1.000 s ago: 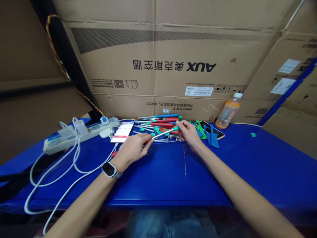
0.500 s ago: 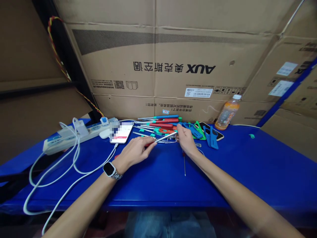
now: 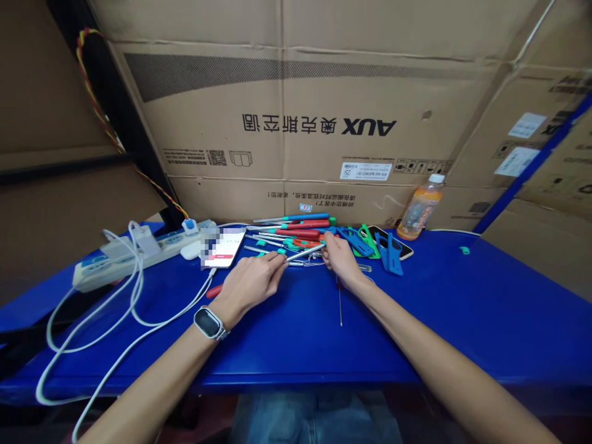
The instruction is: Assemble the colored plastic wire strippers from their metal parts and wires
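Note:
A thin silvery metal rod [image 3: 305, 253] slants between my two hands above the blue table. Its lower left end is in the closed fingers of my left hand [image 3: 259, 274], which wears a watch [image 3: 208, 322]. My right hand [image 3: 341, 259] is closed around its upper right end, hiding the tip. Below the right hand a thin shaft with a dark red handle [image 3: 340, 302] points toward me; I cannot tell whether the hand holds it. Just behind lies a pile of long-shafted tools with red handles [image 3: 303, 234] and a blue-handled one [image 3: 312, 217]. Another red handle [image 3: 214, 291] shows beside my left wrist.
Blue plastic pieces [image 3: 392, 254] and green ones [image 3: 370, 242] lie right of the pile, over a phone [image 3: 404, 248]. An orange drink bottle [image 3: 420, 208] stands behind. At left are a lit phone [image 3: 226, 250], a power strip [image 3: 87, 271] and white cables [image 3: 141, 296]. Cardboard [image 3: 259, 166] walls the back.
The view has shifted slightly to the right. My right hand has turned a little at the rod's end. Both hands stay on the rod, and more of the red handle by my left wrist shows.

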`<state>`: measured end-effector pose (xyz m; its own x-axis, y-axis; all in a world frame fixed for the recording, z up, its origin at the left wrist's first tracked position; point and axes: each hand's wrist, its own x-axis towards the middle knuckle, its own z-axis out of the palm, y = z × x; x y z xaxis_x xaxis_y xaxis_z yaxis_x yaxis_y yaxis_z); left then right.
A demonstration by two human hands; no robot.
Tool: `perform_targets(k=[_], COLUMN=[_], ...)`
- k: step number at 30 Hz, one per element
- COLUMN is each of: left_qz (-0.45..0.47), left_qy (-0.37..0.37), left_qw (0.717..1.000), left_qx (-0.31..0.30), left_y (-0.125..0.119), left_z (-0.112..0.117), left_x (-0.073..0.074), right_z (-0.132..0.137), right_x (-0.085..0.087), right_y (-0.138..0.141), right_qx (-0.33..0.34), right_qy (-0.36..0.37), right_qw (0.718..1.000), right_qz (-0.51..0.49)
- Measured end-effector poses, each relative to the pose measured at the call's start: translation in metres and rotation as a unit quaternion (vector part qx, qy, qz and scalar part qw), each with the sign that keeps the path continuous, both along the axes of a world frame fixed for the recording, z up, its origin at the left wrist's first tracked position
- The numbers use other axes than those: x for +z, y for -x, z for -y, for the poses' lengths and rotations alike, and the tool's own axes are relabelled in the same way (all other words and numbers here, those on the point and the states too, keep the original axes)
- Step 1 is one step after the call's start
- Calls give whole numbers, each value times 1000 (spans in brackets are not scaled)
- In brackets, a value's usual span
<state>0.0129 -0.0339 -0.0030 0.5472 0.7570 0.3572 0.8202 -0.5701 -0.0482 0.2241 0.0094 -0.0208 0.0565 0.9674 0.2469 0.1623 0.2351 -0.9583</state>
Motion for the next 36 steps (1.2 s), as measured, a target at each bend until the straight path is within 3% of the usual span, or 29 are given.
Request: perform_targets(k=[5, 10, 15, 21, 26, 31, 36], left_qz=[45, 69, 81, 129, 159, 201, 213], left_qy=[13, 27, 27, 54, 64, 101, 109], left_qw=[999, 997, 995, 987, 983, 973, 970], left_qx=[-24, -24, -60, -82, -72, -50, -38], left_y=[2, 7, 10, 4, 2, 0, 0], left_z=[-3, -4, -5, -4, -4, -6, -6], left_x=[-3, 0, -4, -6, -5, -6, -9], right_z=[2, 2, 0, 7, 9, 18, 31], right_x=[8, 16, 11, 11, 10, 3, 1], right_y=[-2, -14, -19, -9, 4, 24, 38], right_qx=[34, 21, 1, -4, 31, 129, 142], right_qy=[10, 24, -19, -89, -85, -55, -80], right_qw=[999, 999, 995, 994, 996, 990, 986], right_qz=[-24, 39, 100, 68, 17, 7, 18])
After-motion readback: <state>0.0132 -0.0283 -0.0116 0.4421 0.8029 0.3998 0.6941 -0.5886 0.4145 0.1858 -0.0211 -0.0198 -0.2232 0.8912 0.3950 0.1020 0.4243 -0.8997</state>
